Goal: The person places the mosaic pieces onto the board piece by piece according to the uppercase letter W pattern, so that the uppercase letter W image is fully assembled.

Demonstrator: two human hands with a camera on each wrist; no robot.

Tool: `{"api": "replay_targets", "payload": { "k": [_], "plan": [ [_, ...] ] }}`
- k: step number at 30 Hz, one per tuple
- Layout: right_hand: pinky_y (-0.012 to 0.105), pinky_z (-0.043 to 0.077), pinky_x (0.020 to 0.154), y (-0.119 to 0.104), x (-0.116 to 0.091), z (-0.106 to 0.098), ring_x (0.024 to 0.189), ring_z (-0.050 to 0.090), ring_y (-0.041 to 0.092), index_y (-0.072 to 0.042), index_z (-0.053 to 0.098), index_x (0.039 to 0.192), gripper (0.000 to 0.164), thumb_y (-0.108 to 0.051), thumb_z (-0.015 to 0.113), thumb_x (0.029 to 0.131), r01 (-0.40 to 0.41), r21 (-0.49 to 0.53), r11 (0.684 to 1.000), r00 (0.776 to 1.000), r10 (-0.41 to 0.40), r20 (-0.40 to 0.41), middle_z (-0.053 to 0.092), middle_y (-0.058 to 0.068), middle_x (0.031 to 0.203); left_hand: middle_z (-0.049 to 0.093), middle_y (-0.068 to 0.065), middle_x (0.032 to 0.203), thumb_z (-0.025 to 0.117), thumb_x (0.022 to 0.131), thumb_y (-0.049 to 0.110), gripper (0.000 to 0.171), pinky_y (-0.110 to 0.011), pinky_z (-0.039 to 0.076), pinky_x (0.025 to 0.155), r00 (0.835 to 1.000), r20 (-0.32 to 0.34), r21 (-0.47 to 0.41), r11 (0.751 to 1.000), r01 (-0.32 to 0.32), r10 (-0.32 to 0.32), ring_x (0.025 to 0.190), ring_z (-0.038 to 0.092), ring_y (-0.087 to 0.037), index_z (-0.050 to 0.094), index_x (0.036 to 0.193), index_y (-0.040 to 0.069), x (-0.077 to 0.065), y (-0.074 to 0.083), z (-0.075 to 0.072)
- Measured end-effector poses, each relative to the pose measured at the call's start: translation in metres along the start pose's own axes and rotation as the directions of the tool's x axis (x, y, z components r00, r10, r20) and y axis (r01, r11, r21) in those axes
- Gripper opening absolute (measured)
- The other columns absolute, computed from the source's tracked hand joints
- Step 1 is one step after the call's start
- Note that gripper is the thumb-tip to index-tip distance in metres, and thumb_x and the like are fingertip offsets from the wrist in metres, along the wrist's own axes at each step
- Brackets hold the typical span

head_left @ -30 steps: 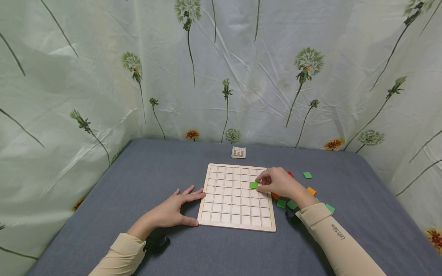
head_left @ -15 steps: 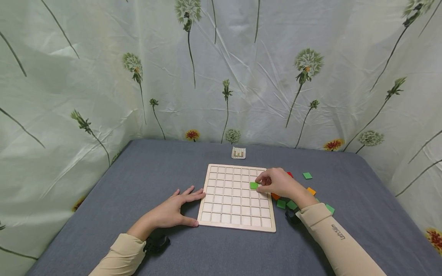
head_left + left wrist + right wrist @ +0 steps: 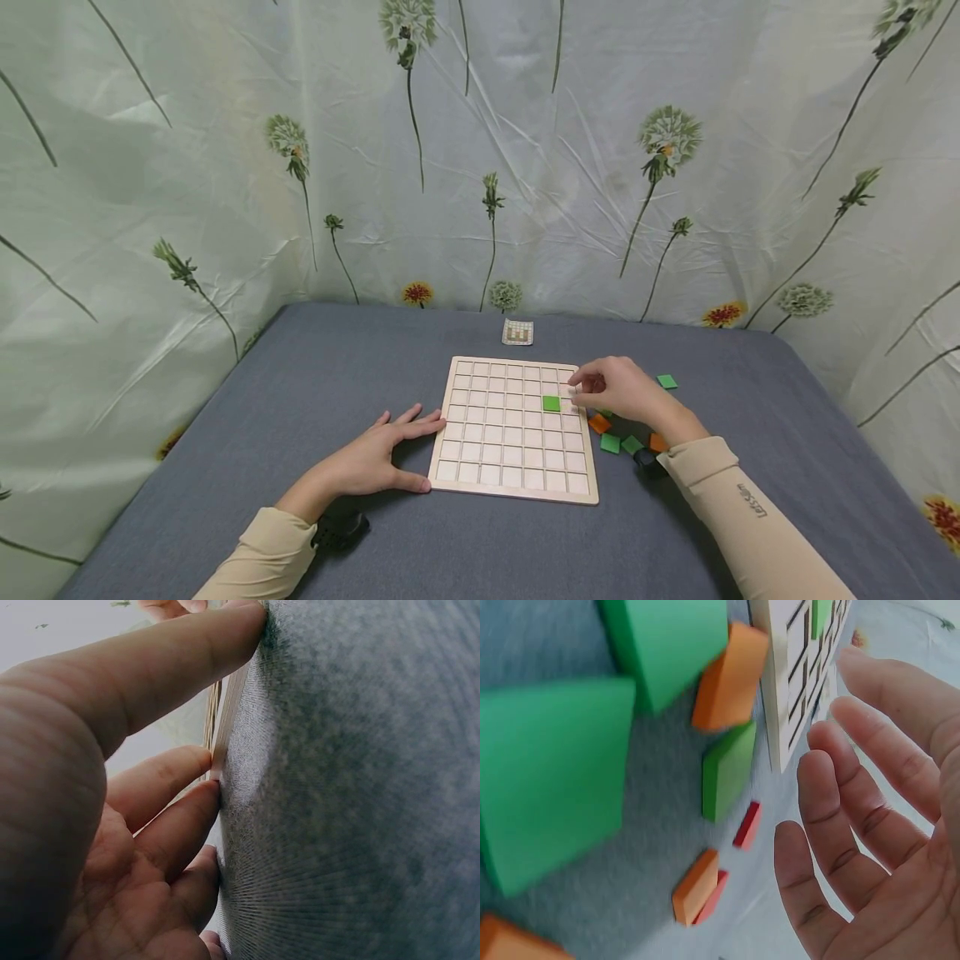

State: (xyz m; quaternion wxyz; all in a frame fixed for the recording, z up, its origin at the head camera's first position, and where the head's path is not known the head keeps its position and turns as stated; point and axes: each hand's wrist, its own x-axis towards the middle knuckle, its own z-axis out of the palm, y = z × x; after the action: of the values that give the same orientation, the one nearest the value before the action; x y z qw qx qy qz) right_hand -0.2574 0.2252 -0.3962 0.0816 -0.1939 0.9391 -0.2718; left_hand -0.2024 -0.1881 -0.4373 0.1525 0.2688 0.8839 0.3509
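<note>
A pale wooden grid board [image 3: 483,433] lies on the grey cloth. One green square tile [image 3: 551,403] sits in a cell toward its upper right. My left hand [image 3: 360,462] rests beside the board with spread fingers, thumb and fingertips touching its left edge; the left wrist view shows the fingertips [image 3: 196,757] against that edge. Over the board's right edge hovers my right hand [image 3: 626,392], its fingers loosely bent and apart from the green tile. In the right wrist view nothing lies between the right fingers [image 3: 821,787] and the thumb.
Right of the board lie loose tiles: a green tile [image 3: 611,443], an orange tile [image 3: 599,423], another green tile [image 3: 667,382] farther back, and red tiles [image 3: 747,825] in the right wrist view. A small patterned card [image 3: 517,332] lies behind the board. A floral curtain [image 3: 465,150] hangs behind.
My right hand has let go of the green tile and moved slightly right and up. The tile stays in its cell. My left hand has not moved.
</note>
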Motion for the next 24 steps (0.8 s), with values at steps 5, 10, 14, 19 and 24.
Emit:
{"api": "replay_targets", "payload": {
  "k": [5,10,14,19,24],
  "plan": [
    [0.030,0.051,0.068,0.007,-0.004,-0.007,0.076,0.059,0.012,-0.003,0.079,0.121,0.029,-0.021,0.081,0.097,-0.003,-0.005,1.000,1.000,0.003,-0.027,0.071,0.002,0.090,0.042,-0.004,0.173,0.093,0.084,0.036,0.088,-0.076,0.000,0.129,1.000,0.000,-0.004,1.000,0.007,-0.007,0.167,0.018,-0.043,0.053,0.161,0.019,0.000,0.000,-0.001],
    [0.031,0.053,0.072,0.018,-0.010,-0.018,0.080,0.061,0.013,-0.004,0.079,0.122,0.031,-0.023,0.081,0.098,-0.045,0.004,0.999,0.998,0.045,-0.042,0.073,0.003,0.094,0.041,-0.004,0.173,0.092,0.084,0.036,0.088,-0.076,0.000,0.129,1.000,0.001,-0.003,1.000,0.004,-0.004,0.167,0.018,-0.043,0.053,0.161,0.019,0.000,0.000,-0.001],
    [0.032,0.052,0.070,0.032,-0.017,-0.033,0.080,0.062,0.015,-0.003,0.078,0.124,0.034,-0.025,0.080,0.098,-0.102,-0.002,0.995,0.993,0.102,-0.058,0.072,0.003,0.094,0.041,-0.004,0.173,0.092,0.084,0.036,0.088,-0.076,0.000,0.129,1.000,0.002,-0.005,1.000,0.000,0.000,0.167,0.018,-0.043,0.053,0.161,0.019,0.000,0.000,0.000],
    [0.032,0.052,0.073,0.056,-0.028,-0.053,0.084,0.062,0.016,0.000,0.076,0.125,0.037,-0.025,0.081,0.098,-0.156,-0.022,0.988,0.983,0.153,-0.101,0.072,0.004,0.093,0.041,-0.004,0.173,0.092,0.084,0.037,0.088,-0.076,0.000,0.129,1.000,0.003,-0.006,1.000,-0.002,0.002,0.167,0.018,-0.043,0.053,0.161,0.019,-0.001,-0.001,0.000],
    [0.032,0.052,0.075,0.075,-0.040,-0.065,0.086,0.063,0.016,-0.001,0.076,0.126,0.041,-0.029,0.081,0.097,-0.194,-0.035,0.980,0.975,0.189,-0.121,0.073,0.003,0.094,0.041,-0.003,0.173,0.092,0.084,0.036,0.088,-0.076,0.000,0.129,1.000,0.004,-0.009,1.000,0.004,-0.004,0.167,0.018,-0.043,0.052,0.161,0.020,0.000,0.000,0.000]
  ]
}}
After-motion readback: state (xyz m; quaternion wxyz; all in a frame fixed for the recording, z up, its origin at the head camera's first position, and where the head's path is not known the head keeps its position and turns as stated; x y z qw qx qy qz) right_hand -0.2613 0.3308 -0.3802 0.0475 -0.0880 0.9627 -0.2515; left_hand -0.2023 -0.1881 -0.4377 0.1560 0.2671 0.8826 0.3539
